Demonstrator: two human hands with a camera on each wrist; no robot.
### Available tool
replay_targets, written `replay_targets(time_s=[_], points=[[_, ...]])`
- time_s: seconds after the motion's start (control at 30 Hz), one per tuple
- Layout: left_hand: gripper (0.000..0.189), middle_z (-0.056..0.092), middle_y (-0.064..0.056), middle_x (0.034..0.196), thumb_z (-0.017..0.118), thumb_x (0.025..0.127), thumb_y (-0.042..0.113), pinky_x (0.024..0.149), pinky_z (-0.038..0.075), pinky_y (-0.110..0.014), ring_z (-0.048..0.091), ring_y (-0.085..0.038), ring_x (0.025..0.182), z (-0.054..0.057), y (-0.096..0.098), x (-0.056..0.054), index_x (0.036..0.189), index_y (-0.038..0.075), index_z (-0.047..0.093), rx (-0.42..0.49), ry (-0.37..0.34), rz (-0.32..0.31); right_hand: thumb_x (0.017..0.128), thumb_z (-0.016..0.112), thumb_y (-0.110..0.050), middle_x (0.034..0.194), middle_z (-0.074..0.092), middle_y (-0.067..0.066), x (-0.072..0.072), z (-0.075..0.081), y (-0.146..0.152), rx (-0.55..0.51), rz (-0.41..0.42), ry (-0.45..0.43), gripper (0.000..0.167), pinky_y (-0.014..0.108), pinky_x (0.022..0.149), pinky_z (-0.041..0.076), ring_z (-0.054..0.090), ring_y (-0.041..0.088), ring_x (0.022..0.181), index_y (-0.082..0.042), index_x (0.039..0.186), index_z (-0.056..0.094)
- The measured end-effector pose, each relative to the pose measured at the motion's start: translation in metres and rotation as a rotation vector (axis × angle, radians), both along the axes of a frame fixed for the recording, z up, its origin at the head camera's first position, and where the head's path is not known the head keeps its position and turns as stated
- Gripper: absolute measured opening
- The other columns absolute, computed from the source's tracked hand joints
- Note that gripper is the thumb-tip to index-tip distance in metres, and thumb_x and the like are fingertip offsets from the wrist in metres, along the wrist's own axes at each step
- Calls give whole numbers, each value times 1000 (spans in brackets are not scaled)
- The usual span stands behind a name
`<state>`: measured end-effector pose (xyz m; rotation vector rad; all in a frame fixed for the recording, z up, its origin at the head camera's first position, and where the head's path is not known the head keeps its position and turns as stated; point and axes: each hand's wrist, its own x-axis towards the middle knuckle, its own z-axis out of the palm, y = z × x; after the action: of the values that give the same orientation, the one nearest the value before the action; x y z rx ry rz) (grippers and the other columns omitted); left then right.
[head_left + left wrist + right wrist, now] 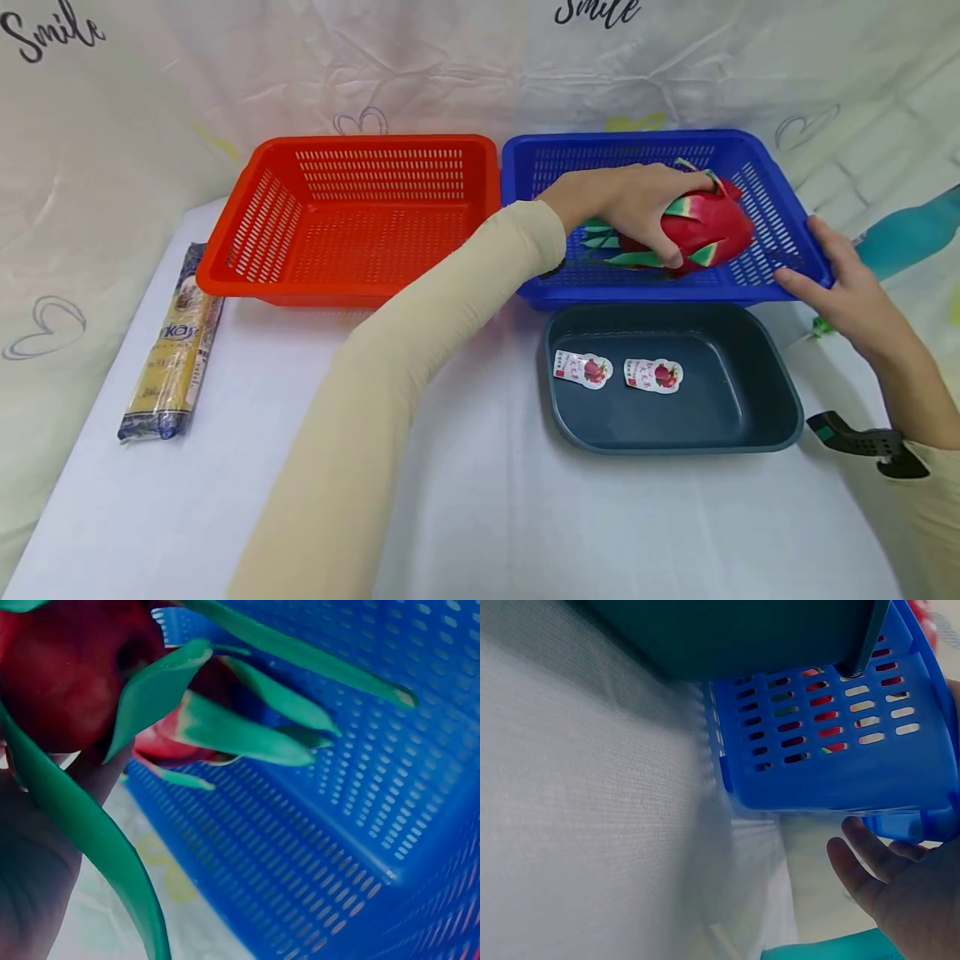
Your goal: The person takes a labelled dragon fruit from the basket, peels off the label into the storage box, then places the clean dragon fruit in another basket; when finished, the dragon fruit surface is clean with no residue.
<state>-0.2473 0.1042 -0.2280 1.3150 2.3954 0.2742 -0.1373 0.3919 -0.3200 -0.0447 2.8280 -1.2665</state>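
Note:
My left hand [645,200] reaches into the blue basket [813,250] and grips a red dragon fruit [708,225] with green leaf tips, thumb on its near side. In the left wrist view a second dragon fruit [169,742] lies behind the held dragon fruit [60,675], against the perforated basket [330,862]. My right hand [855,292] holds the basket's right rim near the front corner, thumb over the edge. In the right wrist view other fingers [870,855] of that hand extend below the basket's outer wall [840,780].
A red basket [382,292] stands left of the blue one. In front is a dark tray [712,433] with two labels [652,376] printed with dragon fruit. A packet [168,358], yellow and blue, lies at the left edge. Something teal [911,237] is behind my right hand.

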Motion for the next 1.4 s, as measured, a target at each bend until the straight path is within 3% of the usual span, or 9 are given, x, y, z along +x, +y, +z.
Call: replay_targets(time_s=[0.27, 0.4, 0.6, 0.77, 1.07, 1.2, 1.4], points=[[97, 31, 8, 153, 66, 78, 60, 101, 42, -17, 28, -10, 139, -14, -1, -4, 154, 28, 15, -62, -70, -39, 98, 50, -29, 165, -10, -2, 0, 0, 3, -33, 27, -10, 79, 71, 109, 9, 2, 43, 149, -38, 154, -4], [98, 29, 8, 154, 70, 76, 59, 102, 42, -18, 27, -10, 140, -16, -1, -4, 152, 28, 17, -48, -119, -55, 98, 49, -28, 165, -9, -2, 0, -1, 3, -42, 31, -7, 78, 69, 112, 8, 3, 41, 150, -37, 154, -4], [104, 22, 8, 156, 71, 77, 58, 106, 37, -14, 27, -5, 139, -15, 0, -1, 151, 21, 8, -62, -161, -41, 98, 50, -28, 165, -9, -2, -1, -1, 5, -48, 24, -3, 78, 69, 111, 8, 3, 41, 149, -36, 155, -3], [103, 26, 7, 154, 70, 78, 58, 105, 39, -16, 28, -6, 138, -17, 1, 0, 151, 22, 7, -132, -152, -26, 98, 50, -28, 165, -8, -2, 0, -2, 5, -53, 17, -3, 78, 69, 111, 9, 3, 42, 149, -36, 155, -3], [93, 31, 6, 154, 61, 85, 57, 113, 34, -21, 33, -6, 138, -24, -4, -1, 152, 22, 9, -314, -70, -57, 98, 50, -27, 165, -7, -2, -1, -3, 3, -70, 19, 9, 78, 67, 113, 9, 6, 41, 149, -36, 155, -2], [97, 20, 8, 159, 59, 85, 61, 117, 32, -26, 25, -10, 144, -18, -7, 0, 155, 26, 2, -428, -61, -31, 98, 50, -27, 165, -6, -1, 1, -3, 3, -69, 25, 14, 78, 69, 112, 9, 7, 41, 148, -36, 155, -2], [100, 16, 9, 161, 57, 85, 64, 119, 29, -31, 21, -11, 147, 2, -11, 7, 157, 25, 0, -571, -31, -29, 96, 51, -26, 165, -8, 3, 0, 2, 2, -3, 46, 44, 79, 69, 111, 10, 3, 42, 148, -32, 156, 0]])
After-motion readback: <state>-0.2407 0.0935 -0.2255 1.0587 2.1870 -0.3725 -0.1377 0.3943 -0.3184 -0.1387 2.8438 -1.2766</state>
